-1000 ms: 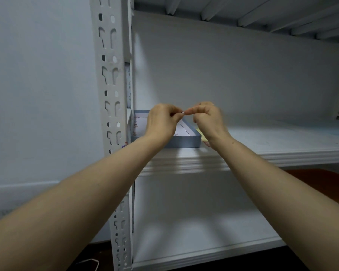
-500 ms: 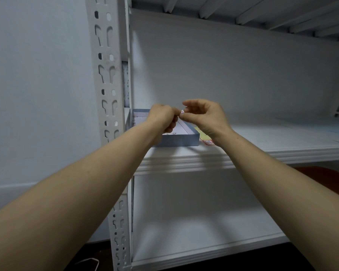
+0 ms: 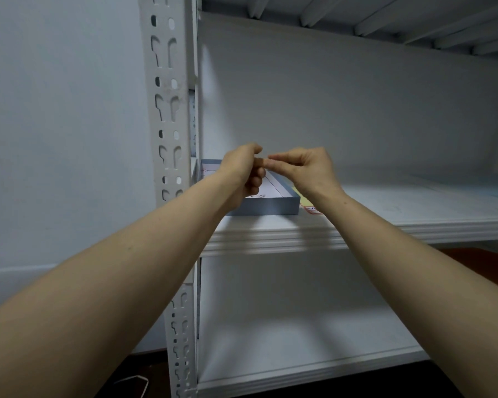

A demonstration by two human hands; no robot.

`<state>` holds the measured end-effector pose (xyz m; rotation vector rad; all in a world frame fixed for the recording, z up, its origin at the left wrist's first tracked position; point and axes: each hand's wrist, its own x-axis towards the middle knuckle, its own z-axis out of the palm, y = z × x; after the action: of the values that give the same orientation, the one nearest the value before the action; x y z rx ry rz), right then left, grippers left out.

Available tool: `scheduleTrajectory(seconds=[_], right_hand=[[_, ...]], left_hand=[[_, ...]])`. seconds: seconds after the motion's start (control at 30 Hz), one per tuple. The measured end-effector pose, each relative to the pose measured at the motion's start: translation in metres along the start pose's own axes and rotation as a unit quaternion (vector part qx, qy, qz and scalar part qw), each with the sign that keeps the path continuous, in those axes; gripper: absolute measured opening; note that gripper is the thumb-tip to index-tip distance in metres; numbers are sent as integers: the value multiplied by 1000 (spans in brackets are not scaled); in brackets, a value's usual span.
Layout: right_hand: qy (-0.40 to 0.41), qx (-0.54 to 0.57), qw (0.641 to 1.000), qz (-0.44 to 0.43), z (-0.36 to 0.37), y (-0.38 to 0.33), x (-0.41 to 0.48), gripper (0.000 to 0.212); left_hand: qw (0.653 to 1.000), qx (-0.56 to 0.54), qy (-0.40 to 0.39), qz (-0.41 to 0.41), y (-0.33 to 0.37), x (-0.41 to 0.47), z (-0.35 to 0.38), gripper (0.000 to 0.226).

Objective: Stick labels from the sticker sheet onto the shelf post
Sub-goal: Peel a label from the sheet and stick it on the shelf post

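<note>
The white perforated shelf post point(image 3: 167, 110) stands upright at the left of the rack. My left hand point(image 3: 240, 170) and my right hand point(image 3: 308, 170) meet fingertip to fingertip just right of the post, above a shallow blue-grey box point(image 3: 270, 206). Both pinch at the same spot, where a tiny label is barely visible. A white sticker sheet point(image 3: 273, 186) with small red marks lies inside the box, partly hidden by my left hand. A yellow sheet with red-edged labels point(image 3: 309, 206) lies on the shelf beside the box, mostly covered by my right wrist.
The box rests on the middle shelf board point(image 3: 400, 222), against the post. A lower shelf board point(image 3: 299, 340) sits beneath, and ribbed shelving runs overhead. A plain wall is left of the post. A white cable point(image 3: 133, 382) lies on the dark floor.
My hands stay together over the box. The right hand's fingers, spread half a second ago, have curled in, and the left fist has rolled slightly. The view has shifted a little.
</note>
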<state>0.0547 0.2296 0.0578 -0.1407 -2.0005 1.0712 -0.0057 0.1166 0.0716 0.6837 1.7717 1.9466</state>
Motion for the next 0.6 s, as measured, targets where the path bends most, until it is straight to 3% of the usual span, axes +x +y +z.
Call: scheduleTrajectory(seconds=[0.1,0.33,0.6], right_hand=[[18,30,999,28,1,-1,2,6],[69,112,985,110,2,-7,5,7],[10,3,995,103,12,-6,10,33]], left_hand=[[1000,15,9,19,-1,-1,1,32],[991,77,59,91,0,-3,6,16],[989,84,63,102,-3,2,5,11]])
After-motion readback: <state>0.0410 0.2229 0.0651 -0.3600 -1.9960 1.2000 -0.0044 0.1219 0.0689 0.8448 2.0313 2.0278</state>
